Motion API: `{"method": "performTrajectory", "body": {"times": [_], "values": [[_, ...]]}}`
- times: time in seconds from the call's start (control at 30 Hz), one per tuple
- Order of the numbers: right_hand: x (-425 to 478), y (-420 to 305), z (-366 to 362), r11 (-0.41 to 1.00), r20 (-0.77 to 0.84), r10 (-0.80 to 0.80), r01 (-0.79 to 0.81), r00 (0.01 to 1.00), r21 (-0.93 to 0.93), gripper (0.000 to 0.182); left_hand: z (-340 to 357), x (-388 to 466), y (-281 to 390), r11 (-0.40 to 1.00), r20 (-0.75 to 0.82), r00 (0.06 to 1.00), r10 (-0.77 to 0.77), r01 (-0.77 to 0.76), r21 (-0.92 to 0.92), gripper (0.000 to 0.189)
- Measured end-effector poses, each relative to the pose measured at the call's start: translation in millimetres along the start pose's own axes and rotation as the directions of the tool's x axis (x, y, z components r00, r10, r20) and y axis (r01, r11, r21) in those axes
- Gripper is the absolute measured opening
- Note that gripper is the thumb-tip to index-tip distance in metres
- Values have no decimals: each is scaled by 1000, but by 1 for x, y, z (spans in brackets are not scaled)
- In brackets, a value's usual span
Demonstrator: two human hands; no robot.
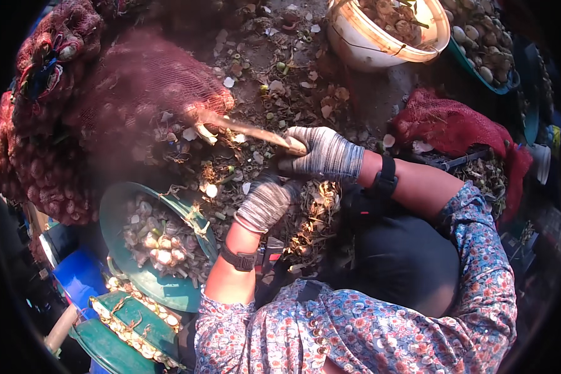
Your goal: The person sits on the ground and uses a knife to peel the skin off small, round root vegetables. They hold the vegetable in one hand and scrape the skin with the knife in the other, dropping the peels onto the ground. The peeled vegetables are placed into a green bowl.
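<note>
My right hand (327,152), in a striped knit glove, is closed around the near end of a long, slightly curved wooden-looking tool (257,133). The tool slants up and left, and its blurred far end overlaps the edge of a red mesh sack (154,79). Just below, my left hand (266,201) wears a matching glove; its fingers lie in shadow beside the right hand, so I cannot see what they hold. Left of that hand, a green plastic basin (163,294) contains garlic-like bulbs (163,248). Dry stalks and peelings (313,219) lie beneath both hands.
More filled mesh sacks (51,163) are stacked at the left. Green basins (140,322) and a blue container (82,276) stand lower left. A white bucket (369,51), a teal basin of pale bulbs (484,46) and a crumpled red mesh sack (453,124) are on the right. Scraps litter the ground (280,84).
</note>
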State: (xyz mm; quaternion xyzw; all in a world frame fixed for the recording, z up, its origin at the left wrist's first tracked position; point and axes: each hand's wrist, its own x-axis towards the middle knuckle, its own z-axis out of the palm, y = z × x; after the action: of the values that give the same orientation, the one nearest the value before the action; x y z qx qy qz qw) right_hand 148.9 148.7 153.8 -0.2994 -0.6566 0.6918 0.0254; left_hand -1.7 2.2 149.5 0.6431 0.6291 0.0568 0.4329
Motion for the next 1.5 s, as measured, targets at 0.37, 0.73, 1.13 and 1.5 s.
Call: {"method": "performTrajectory", "body": {"times": [0.37,0.73,1.13,1.5], "values": [[-8,45,-16,350,412,513,-621,753,701,29,1,26,28,140,-442,868,-225,-420,-897,91],[-42,-4,-37,746,50,-236,214,970,-631,30,66,35,-93,623,-455,706,543,24,782,60],[-47,-14,-30,667,192,-35,166,981,-726,22,80,-8,-76,882,-280,953,-114,-32,-470,53],[-41,8,-24,657,172,-84,185,981,-731,23,52,-9,-34,999,-483,875,21,-32,-14,33]]}}
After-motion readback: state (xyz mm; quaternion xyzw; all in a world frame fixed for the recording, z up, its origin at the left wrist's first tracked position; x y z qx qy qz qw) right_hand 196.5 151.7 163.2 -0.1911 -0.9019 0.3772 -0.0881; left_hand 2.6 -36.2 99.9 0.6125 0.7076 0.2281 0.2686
